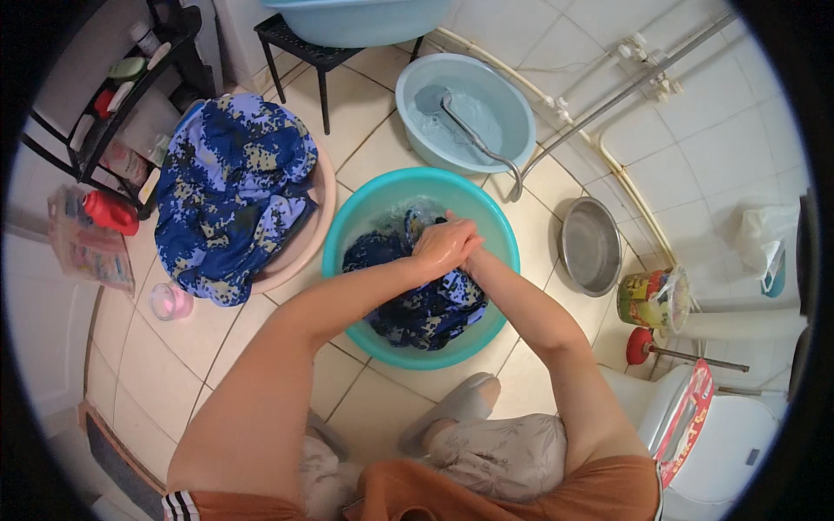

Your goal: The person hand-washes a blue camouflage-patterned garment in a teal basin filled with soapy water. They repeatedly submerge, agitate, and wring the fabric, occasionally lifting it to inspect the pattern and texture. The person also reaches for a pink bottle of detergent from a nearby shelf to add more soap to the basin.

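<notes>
A teal plastic basin (506, 260) stands on the tiled floor before me, with a blue camouflage garment (423, 312) wet in water inside it. Over the garment, my left hand (447, 247) and my right hand (470, 251) meet near the middle of the basin. Both look wet, and they overlap, so which fingers grip the cloth is partly hidden. To the left, a large blue camouflage garment (228, 189) is heaped in a pink basin (326, 195) and hangs over its rim. Beyond the teal basin, a light blue basin (417, 146) holds water and a metal dipper (469, 130).
A metal bowl (591, 247) lies at right, near a patterned bucket (642, 298), a plunger (638, 346) and a toilet (723, 443). A black stool (313, 55) bears another blue basin (365, 23). Left are a black rack (81, 153), a red bottle (114, 213) and a pink cup (171, 301).
</notes>
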